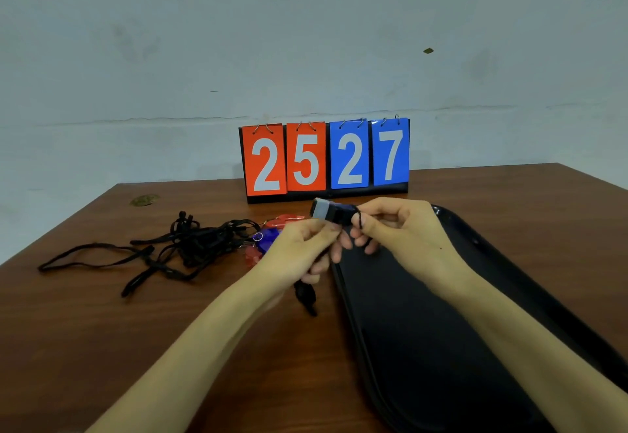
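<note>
Black whistle (329, 211) raised, pinched by right hand (404, 232); left hand (299, 245) pinches its cord (306, 295).

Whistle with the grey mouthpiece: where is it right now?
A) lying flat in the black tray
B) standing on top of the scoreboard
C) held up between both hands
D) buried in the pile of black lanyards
C: the whistle is pinched between the left hand and the right hand, raised in front of the scoreboard, clear of the black tray and the lanyard pile.
</note>
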A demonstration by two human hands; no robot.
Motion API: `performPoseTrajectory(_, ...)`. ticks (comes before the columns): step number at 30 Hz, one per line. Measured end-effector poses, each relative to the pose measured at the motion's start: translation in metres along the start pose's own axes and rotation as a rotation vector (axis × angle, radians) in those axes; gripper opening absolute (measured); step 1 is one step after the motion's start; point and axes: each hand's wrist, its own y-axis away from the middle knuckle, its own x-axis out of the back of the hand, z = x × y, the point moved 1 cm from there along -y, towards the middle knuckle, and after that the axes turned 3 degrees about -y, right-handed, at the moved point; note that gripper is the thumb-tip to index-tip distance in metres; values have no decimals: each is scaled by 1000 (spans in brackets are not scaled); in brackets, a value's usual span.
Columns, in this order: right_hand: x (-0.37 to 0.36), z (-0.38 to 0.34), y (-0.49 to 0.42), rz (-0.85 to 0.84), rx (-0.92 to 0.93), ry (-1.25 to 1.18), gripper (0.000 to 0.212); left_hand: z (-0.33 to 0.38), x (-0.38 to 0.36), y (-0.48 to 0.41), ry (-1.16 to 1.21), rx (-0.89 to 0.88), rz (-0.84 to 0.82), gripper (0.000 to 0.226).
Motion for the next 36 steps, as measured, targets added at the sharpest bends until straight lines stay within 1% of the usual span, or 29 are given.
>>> performPoseTrajectory(3, 2, 4, 0, 146, -18, 42, 12, -2, -11, 1, -53, 2, -74, 30)
performPoseTrajectory(4, 3, 5, 0, 189, -17, 104, 10, -3, -12, 0, -74, 2, -70, 27)
performPoseTrajectory(6, 4, 8, 1, 246, 18, 307, 9, -3, -12, -2, -87, 24, -35, 20)
performPoseTrajectory(8, 3, 9, 1, 271, 74, 477, 15, -2, -9, -4, -93, 41, -2, 17)
performPoseTrajectory(10, 1, 11, 2, 275, 150, 597, 17, -1, -6, -4, -120, 10, 26, 15)
performPoseTrajectory(13, 0, 13, 3, 282, 245, 731, 16, 0, -2, -4, -278, -88, 96, 16)
performPoseTrajectory(16, 2, 13, 3, 252, 293, 824, 14, 2, -1, -1, -389, -145, 98, 14)
performPoseTrajectory(19, 4, 13, 2, 121, 309, 918, 12, 3, -1, 2, -503, -163, 29, 11)
performPoseTrajectory(21, 6, 14, 1, 24, 282, 951, 12, 4, 0, 3, -603, -193, 50, 11)
performPoseTrajectory(24, 8, 15, -1, -110, 237, 898, 12, 7, 4, 5, -658, -255, 148, 8)
performPoseTrajectory(26, 7, 15, -2, -177, 199, 785, 9, 9, 10, 5, -632, -267, 187, 6)
performPoseTrajectory(28, 6, 12, -1, -240, 131, 633, 9, 10, 14, 4, -588, -272, 189, 7)
performPoseTrajectory(31, 6, 4, 1, -310, 65, 412, 12, 15, 17, 4, -492, -263, 157, 12)
performPoseTrajectory(33, 6, -1, 1, -328, 28, 264, 11, 18, 20, 4, -393, -187, 124, 18)
performPoseTrajectory(36, 6, -7, 2, -346, -13, 84, 11, 18, 20, 6, -194, -54, -5, 31)
